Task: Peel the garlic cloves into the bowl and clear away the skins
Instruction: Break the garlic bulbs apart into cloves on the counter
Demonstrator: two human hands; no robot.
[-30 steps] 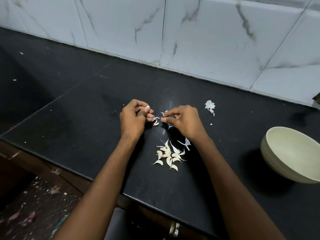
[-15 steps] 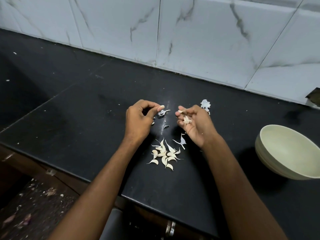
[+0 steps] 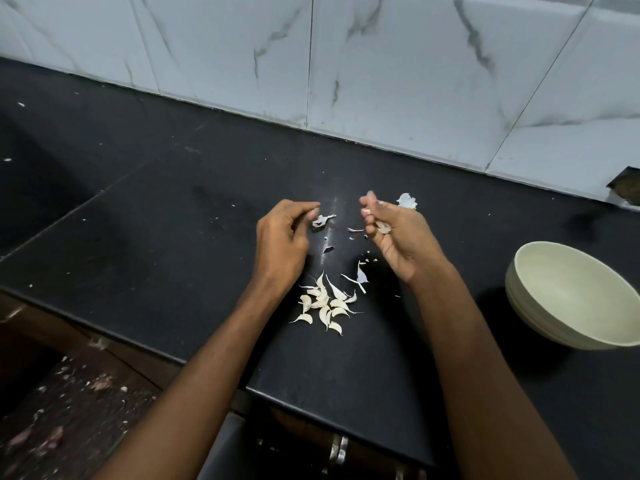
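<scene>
A small heap of unpeeled garlic cloves [image 3: 325,306] lies on the black counter [image 3: 166,237] between my forearms. My left hand [image 3: 282,240] hovers beyond the heap with curled fingers, its fingertips pinching a torn piece of garlic skin [image 3: 323,220]. My right hand [image 3: 398,237] is turned palm inward, and its curled fingers hold a garlic clove [image 3: 382,227]. Loose skins lie near the right wrist [image 3: 360,276], between the hands [image 3: 328,249], and behind the right hand [image 3: 407,201]. The cream bowl [image 3: 533,306] stands at the right, nothing showing inside it.
A marble-tiled wall [image 3: 381,81] closes off the back of the counter. The counter's front edge [image 3: 207,368] runs diagonally below my arms, with drawer handles [image 3: 337,448] under it. Bits of debris litter the floor [image 3: 69,410] at lower left.
My hands have pulled apart. The right hand turned palm inward with the clove in it, and the left hand came away holding a strip of skin.
</scene>
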